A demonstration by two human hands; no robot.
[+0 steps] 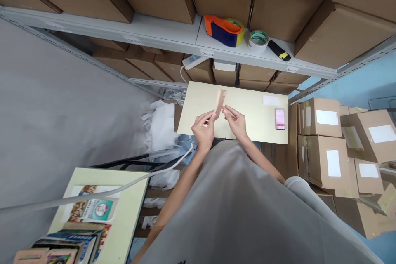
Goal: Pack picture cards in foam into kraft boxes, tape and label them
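A thin, narrow pinkish-tan piece [220,101], like a folded card or slim booklet, stands tilted above the pale table [198,99]. My left hand [204,130] is closed on its lower end, thumb towards me. At its lower right edge, the fingertips of my right hand [236,123] are pinched together and seem to grip that edge. What is printed on the piece cannot be read. To the right on the table lie a phone [280,119] with a pink screen and a white slip of paper [271,100].
Above the table, a grey shelf [167,33] carries cartons, an orange tape dispenser [222,31], a tape roll [258,40] and a cutter [279,50]. Cartons [328,161] are stacked at right. A pale hose [133,182] crosses over a side table [126,214] with books [74,243].
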